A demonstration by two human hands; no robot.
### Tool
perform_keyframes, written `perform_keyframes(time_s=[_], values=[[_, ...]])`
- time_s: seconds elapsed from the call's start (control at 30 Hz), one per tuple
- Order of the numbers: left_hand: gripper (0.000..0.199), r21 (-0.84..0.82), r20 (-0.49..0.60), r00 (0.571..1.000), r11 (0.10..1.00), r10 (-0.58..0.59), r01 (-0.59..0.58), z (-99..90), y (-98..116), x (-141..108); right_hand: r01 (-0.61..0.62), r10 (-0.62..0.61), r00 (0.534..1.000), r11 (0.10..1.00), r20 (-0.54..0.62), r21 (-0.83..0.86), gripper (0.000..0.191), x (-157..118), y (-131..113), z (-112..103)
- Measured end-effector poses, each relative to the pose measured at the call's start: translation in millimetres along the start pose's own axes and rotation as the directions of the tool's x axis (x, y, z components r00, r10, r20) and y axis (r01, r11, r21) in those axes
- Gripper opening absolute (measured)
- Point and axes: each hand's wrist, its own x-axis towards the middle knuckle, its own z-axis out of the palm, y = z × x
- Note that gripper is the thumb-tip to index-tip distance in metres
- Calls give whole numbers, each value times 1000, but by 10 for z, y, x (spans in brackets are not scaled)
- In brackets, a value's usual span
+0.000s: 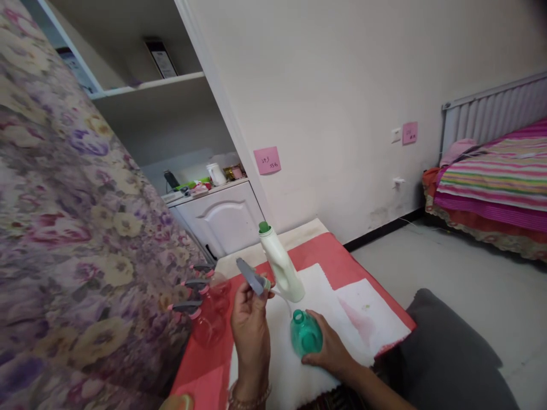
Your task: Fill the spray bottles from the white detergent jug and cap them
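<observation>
My left hand [251, 327] is closed around a grey spray trigger head [252, 277] with a pale green collar. A thin clear tube [282, 298] runs from it down toward the neck of a teal plastic bottle [305, 336]; whether the tube's tip is inside cannot be made out. The open-necked bottle is tilted a little, with my right hand [331, 350] wrapped round its right side. Just behind them a pale green-white jug [282, 265] with a green spout stands on the white cloth [284, 381].
Several clear pink spray bottles [209, 319] with grey triggers stand at the table's left. Red cloth [318, 250] covers the table, and a sheet with a pink stain [376, 316] lies right. A floral curtain [85, 256] hangs close on the left; a grey cushion [453, 353] is at right.
</observation>
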Motion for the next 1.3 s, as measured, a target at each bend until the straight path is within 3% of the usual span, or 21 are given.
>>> perform_keyframes(time_s=[0.33, 0.67, 1.3], values=[[30, 132, 37, 997, 989, -72, 66, -28, -350, -120, -25, 25, 1000, 1000, 1, -7, 103, 4, -52, -18], [37, 307, 157, 952, 929, -262, 205, -290, -723, -292, -12, 12, 1000, 1000, -2, 8, 101, -5, -68, -30], [32, 331, 195, 937, 918, -291, 217, -454, -969, -398, -29, 29, 1000, 1000, 5, 10, 97, -23, -59, -12]])
